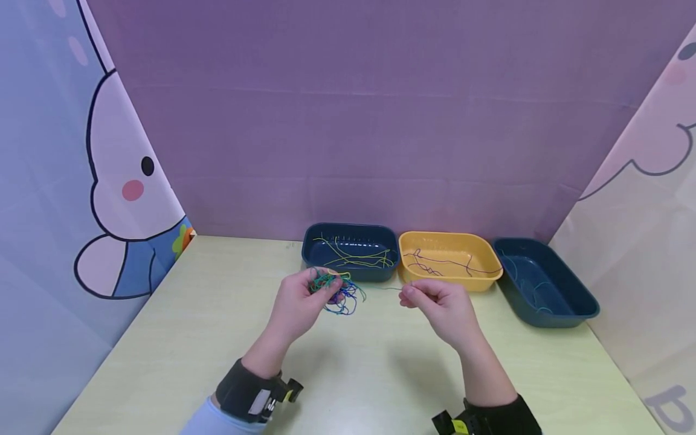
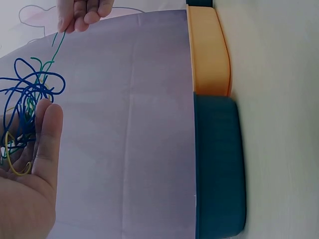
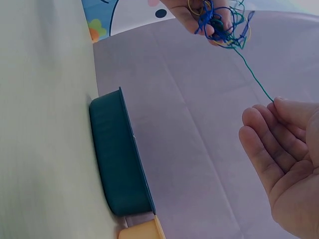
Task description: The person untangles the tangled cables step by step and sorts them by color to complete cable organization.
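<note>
My left hand [image 1: 303,300] holds a tangled bunch of strings [image 1: 344,296] in blue, green and yellow between thumb and fingers, raised over the table. To its right, my right hand [image 1: 443,307] pinches the end of a green string [image 3: 255,79] between thumb and forefinger. That string runs taut from the bunch to the pinch. In the left wrist view, blue loops [image 2: 32,92] stand out from the bunch above the left fingers, and a yellow loop hangs over the palm.
Behind the hands stand a dark blue bin [image 1: 350,275] with yellow strings, a yellow bin [image 1: 451,284] with dark purplish strings, and, at the right, another dark blue bin [image 1: 565,320] with green strings. A purple cloth [image 1: 370,121] hangs behind the pale table [image 1: 179,338].
</note>
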The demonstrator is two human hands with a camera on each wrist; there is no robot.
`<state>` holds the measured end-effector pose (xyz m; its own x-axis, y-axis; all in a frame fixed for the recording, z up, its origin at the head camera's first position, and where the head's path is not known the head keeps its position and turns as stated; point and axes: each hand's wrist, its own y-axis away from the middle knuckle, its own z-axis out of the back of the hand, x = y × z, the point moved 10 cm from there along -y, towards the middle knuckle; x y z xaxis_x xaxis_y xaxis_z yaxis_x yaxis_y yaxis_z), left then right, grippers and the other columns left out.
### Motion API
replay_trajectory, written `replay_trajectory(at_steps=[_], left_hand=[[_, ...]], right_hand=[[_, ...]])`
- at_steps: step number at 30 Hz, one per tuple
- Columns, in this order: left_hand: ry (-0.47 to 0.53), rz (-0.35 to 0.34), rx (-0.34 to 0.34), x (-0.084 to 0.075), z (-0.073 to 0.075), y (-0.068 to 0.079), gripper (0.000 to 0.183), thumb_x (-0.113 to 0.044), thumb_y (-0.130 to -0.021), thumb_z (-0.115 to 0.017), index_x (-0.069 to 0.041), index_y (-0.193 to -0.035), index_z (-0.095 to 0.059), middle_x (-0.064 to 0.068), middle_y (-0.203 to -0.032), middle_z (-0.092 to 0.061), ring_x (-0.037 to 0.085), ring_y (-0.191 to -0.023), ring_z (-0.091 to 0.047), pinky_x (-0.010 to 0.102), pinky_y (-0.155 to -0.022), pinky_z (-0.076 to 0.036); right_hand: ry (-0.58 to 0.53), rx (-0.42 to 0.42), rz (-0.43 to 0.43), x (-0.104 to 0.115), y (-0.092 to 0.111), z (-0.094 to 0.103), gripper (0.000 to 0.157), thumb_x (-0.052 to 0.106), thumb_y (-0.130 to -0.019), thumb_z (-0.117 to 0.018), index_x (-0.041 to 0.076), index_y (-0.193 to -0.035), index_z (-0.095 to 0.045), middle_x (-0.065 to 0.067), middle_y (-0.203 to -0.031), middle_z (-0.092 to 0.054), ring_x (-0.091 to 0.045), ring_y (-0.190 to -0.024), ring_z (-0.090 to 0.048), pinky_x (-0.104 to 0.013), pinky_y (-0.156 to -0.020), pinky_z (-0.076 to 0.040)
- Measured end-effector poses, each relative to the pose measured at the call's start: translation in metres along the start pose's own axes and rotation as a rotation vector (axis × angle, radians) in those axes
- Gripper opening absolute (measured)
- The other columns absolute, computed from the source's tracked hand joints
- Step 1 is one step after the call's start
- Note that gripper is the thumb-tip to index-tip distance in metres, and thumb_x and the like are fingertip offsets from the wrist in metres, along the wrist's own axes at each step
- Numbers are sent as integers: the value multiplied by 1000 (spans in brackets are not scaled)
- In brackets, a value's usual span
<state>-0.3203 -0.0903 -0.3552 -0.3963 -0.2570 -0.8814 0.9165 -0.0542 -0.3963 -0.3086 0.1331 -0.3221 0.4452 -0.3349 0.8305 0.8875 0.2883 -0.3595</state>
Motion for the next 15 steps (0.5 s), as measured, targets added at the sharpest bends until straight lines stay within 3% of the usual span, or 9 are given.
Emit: replay_trajectory(at_steps=[7, 11, 15], left_hand=[[3, 35, -11, -1, 9, -1, 18, -31, -86, -63, -16, -95, -66, 2, -82, -70, 12, -70, -64, 30, -59, -53], [35, 57, -69, -12, 26, 0, 13, -20, -86, -63, -9, -93, -66, 9, -81, -70, 15, -71, -65, 27, -63, -54], [15, 55, -108, -23, 40, 2, 11, -16, -86, -63, -7, -91, -66, 12, -81, -70, 17, -71, -65, 24, -58, -51]], right_hand=[[4, -38, -11, -6, -1, 12, 14, 18, -89, -60, 8, -94, -68, -13, -87, -69, -20, -79, -66, -28, -76, -54], [-85, -126, -14, -21, 0, 34, 17, 20, -88, -61, 7, -95, -68, -16, -88, -69, -24, -78, -66, -29, -75, -54], [-125, -181, 1, -35, -1, 52, 22, 23, -87, -61, 5, -98, -67, -17, -88, -68, -27, -77, -66, -31, -74, -54]])
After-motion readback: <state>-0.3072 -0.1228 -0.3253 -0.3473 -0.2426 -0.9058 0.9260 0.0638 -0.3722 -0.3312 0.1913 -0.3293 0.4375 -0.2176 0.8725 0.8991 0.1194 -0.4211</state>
